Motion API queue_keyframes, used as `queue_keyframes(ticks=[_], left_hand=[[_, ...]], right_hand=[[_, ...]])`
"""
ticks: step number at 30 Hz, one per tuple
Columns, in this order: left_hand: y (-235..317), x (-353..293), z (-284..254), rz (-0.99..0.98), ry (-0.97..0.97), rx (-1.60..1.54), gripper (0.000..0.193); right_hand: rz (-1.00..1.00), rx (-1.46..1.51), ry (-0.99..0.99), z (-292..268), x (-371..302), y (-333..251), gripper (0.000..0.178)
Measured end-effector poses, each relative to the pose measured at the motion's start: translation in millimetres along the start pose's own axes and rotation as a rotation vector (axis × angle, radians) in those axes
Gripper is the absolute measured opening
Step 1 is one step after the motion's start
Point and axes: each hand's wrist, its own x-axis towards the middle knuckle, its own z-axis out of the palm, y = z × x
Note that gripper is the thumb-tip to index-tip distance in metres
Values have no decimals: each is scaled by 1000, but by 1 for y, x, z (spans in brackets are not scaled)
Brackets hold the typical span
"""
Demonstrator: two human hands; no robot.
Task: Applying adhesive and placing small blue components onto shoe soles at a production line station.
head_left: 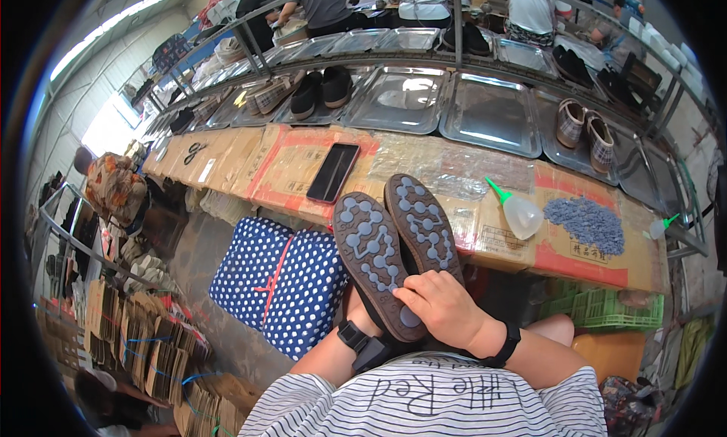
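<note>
A pair of shoes is held up in front of me, soles toward me: a left shoe (369, 259) and a right shoe (424, 221), both brown-soled with blue-grey round dots joined by bars. My left hand (358, 314) reaches up behind the left shoe and supports it; its fingers are hidden by the sole. Over the heel end, my right hand (445, 307) has its thumb and fingertips pinched together against the left shoe's sole. Whatever is between those fingertips is too small to make out.
Cardboard covers the bench, bearing a phone (334, 173), scissors (195, 152), a green-tipped squeeze bottle (521, 214) and a pile of blue-grey bits (585, 223). Metal trays (491, 115), some with shoes, line the back. A polka-dot bundle (276, 285) lies left; a green crate (606, 307) stands right.
</note>
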Motion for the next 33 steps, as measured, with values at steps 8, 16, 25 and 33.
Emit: queue_keyframes(ticks=[8,16,25,33], left_hand=[[74,-55,139,162,-165,11,42],[169,74,132,859,162,1401,10],[250,180,169,868,87,722,22],[105,119,119,760,3,1074,16]], right_hand=[[30,55,261,-48,-20,18,34],[266,1,395,-93,-74,25,36],[410,-21,477,-96,-116,40,31],[609,-124,508,-97,-152,68,17]])
